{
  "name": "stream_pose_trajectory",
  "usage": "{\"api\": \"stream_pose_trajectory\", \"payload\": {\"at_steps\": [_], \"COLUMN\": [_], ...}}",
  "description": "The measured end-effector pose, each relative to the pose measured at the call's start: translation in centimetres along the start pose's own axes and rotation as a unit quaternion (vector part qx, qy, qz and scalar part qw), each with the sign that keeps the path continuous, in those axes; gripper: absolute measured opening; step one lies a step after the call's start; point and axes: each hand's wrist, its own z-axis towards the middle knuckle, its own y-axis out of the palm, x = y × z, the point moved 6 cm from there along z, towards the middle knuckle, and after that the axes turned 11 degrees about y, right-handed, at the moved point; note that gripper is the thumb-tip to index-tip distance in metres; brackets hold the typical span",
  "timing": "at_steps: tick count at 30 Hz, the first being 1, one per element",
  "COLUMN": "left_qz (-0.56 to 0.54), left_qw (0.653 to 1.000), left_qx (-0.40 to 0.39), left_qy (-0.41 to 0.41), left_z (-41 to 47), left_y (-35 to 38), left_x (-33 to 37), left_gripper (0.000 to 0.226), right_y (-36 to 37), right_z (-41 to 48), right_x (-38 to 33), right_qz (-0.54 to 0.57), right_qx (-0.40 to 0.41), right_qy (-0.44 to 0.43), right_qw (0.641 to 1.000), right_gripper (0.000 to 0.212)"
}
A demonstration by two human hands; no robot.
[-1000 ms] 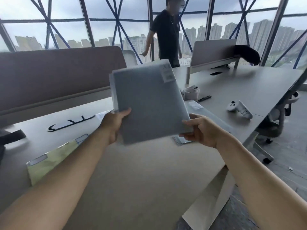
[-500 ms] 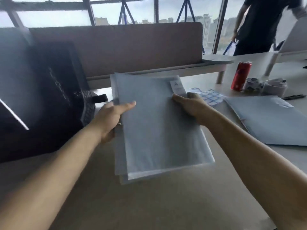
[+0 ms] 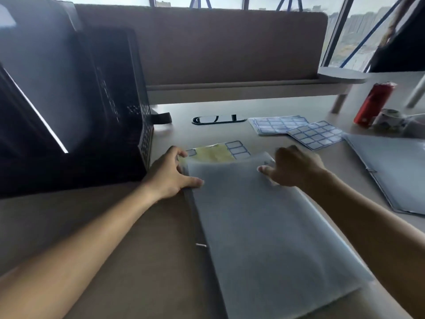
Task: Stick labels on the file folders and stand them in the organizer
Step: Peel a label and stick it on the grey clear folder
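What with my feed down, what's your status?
Left hand and right hand on folder. Folder flat on table, overlapping a label sheet. Organizer to its left, nothing between.

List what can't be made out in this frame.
All in the head view:
- Whether the far right corner of the folder bears a label: the right hand covers it.
- Contents of the organizer: blurred and cut off by the left edge.
- Print on the can: blurred.
- Full extent of the second folder: cut off by the right edge.
- Near part of the yellow sheet: under the folder.
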Motion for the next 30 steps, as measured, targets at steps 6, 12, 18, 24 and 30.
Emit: {"api": "stream_pose_trajectory", "payload": {"at_steps": [6,12,18,24,30], "left_qz": [0.165,0.265,0.268,0.234,0.245], "left_qw": [0.983,0.953,0.952,0.957,0.952], "left_qx": [0.04,-0.009,-0.005,0.009,0.0], "left_qy": [0.064,0.147,0.15,0.171,0.182], "left_z": [-0.6,-2.1,-2.2,-1.7,-1.6], "left_y": [0.5,1.9,1.4,1.6,1.7], "left_x": [0.6,0.5,0.5,-0.2,0.3], "left_gripper": [0.055,0.056,0.046,0.041,0.036], "right_y": [0.7,1.7,1.8,3.3,4.8], "right_z": [0.0,0.7,4.8,6.3,6.9], "right_x": [-8.8,-12.1,-15.9,-18.5,-18.2], "right_qz": [0.077,-0.018,0.128,0.209,0.172], "right_qx": [0.014,0.079,-0.023,-0.045,-0.074], "right_qy": [-0.27,-0.333,-0.272,-0.229,-0.165], "right_qw": [0.96,0.939,0.953,0.95,0.968], "right_gripper": [0.051,0.039,0.033,0.032,0.037]}}
